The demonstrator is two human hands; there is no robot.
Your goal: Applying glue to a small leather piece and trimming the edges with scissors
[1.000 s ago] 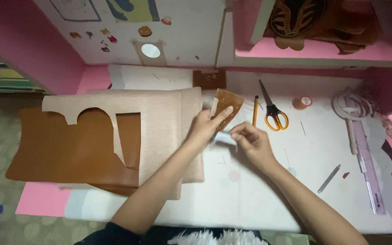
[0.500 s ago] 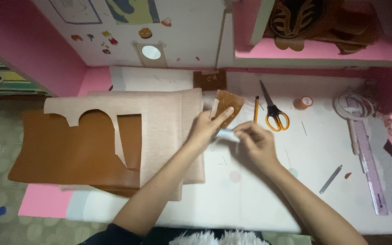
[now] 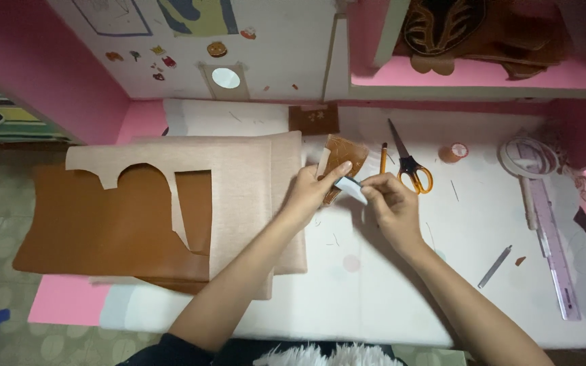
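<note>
At the far left, a large brown leather sheet (image 3: 103, 224) lies flat and hangs over the table's left edge, with a beige fabric-backed sheet (image 3: 239, 196) with a shape cut out of it spread over its right part. Just right of that, the left hand (image 3: 310, 193) rests on the beige sheet's right edge, thumb and fingers pinched on a small brown leather piece (image 3: 342, 157) whose far end lies on the white table (image 3: 401, 291). The right hand (image 3: 388, 203) meets it from the right — its fingertips closed on a small white strip (image 3: 352, 188) that touches the near edge of the leather piece, so both hands work at the same spot. Beyond them an orange pencil (image 3: 383, 157) lies just beside orange-handled scissors (image 3: 409, 164). Further right sit a small tape roll (image 3: 453, 152), a thin grey tool (image 3: 495, 266) nearer the front — and a clear ruler (image 3: 554, 254) near the right edge.
</note>
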